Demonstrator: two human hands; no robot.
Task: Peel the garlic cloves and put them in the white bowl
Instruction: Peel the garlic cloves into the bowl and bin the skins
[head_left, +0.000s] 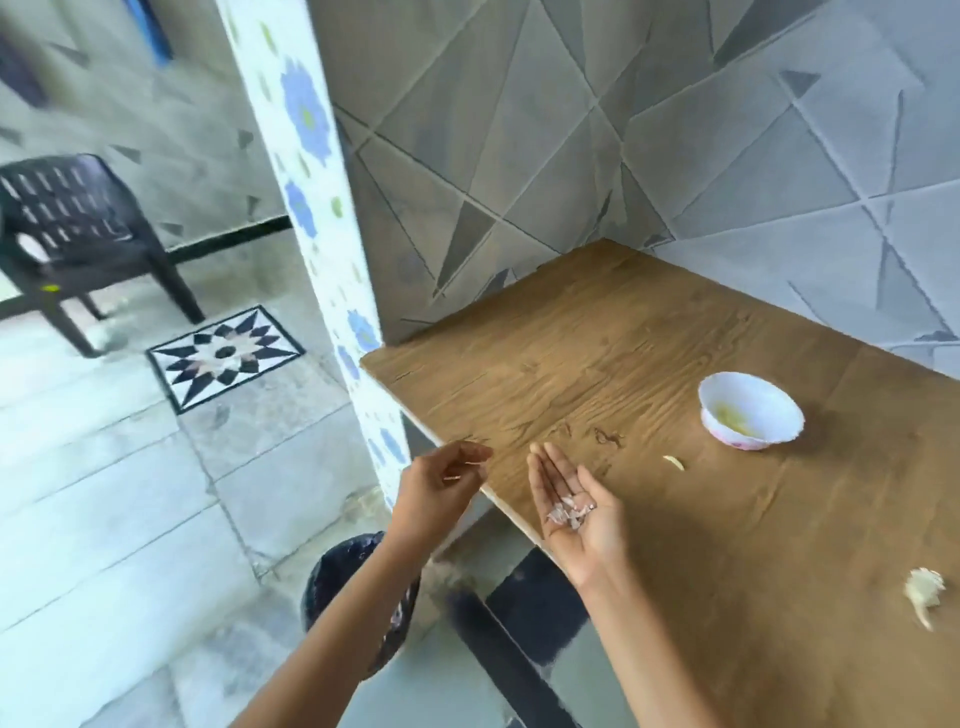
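My right hand (574, 509) lies palm up over the table's left edge, fingers straight, with a small heap of garlic skins (570, 513) on the palm. My left hand (441, 480) hovers just off that edge, fingers loosely curled, nothing clearly held. The white bowl (750, 410) stands on the wooden table (649, 338) at the right, yellowish peeled cloves inside. One loose clove (674, 462) lies between my right hand and the bowl. A garlic bulb piece (924, 595) sits near the right edge of the view.
A dark bin with a black liner (340, 571) stands on the floor below my left forearm. A tiled pillar (311, 171) meets the table's left corner. Grey tiled walls back the table. A black plastic chair (78, 228) stands far left.
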